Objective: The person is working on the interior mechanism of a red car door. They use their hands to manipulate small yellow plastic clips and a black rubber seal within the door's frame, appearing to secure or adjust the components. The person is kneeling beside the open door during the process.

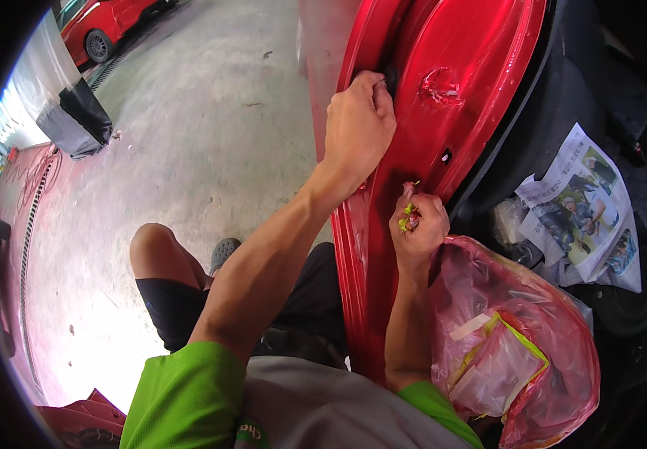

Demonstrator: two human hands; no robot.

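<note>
The left hand (359,127) is curled, fingertips pressed into the edge of the red car panel (443,60), far and centre. The right hand (418,224) sits nearer, closed in a loose fist around a wad of yellow-green tape scraps (407,218), touching the same panel. One panel, running long from near to far, leaning right. One pink plastic bag (518,299) hangs just right of the wrist; one newspaper (585,202) lies beyond it.

I'm down on a bare concrete floor (211,142), red car (102,26) parked on it further back, drain grate (31,224) running alongside.
</note>
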